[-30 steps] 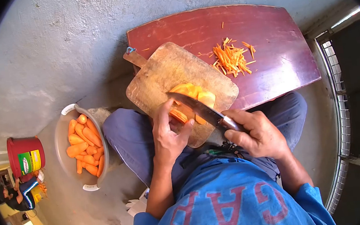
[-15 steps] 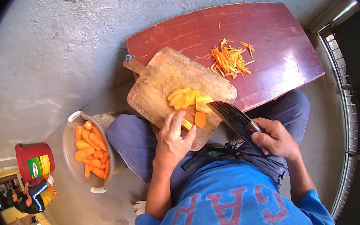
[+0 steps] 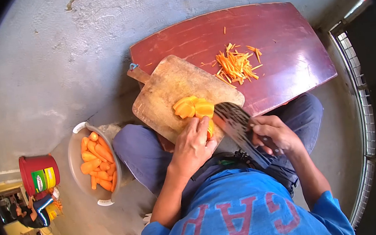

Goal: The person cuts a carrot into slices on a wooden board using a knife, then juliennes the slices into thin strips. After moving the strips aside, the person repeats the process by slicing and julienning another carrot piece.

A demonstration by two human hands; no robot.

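My left hand (image 3: 193, 145) is closed on carrot slices (image 3: 209, 129) at the near edge of the wooden cutting board (image 3: 162, 92). In my right hand (image 3: 275, 134) is the dark handle of a wide knife (image 3: 235, 121), its blade slanting over the board's right side, beside the slices. More orange-yellow slices (image 3: 192, 106) lie in a loose pile just beyond my left fingertips. Thin carrot strips (image 3: 236, 67) are heaped on the red table (image 3: 281, 37), past the board's far right edge.
A grey basin (image 3: 76, 165) of whole peeled carrots (image 3: 97, 158) stands on the floor at the left. Farther left are a red bucket (image 3: 27, 170) and another person (image 3: 34, 214). A barred frame (image 3: 357, 79) runs along the right side.
My left hand has shifted slightly right, onto the slices. The knife and my right hand have moved a little left and up. The view has shifted slightly too.
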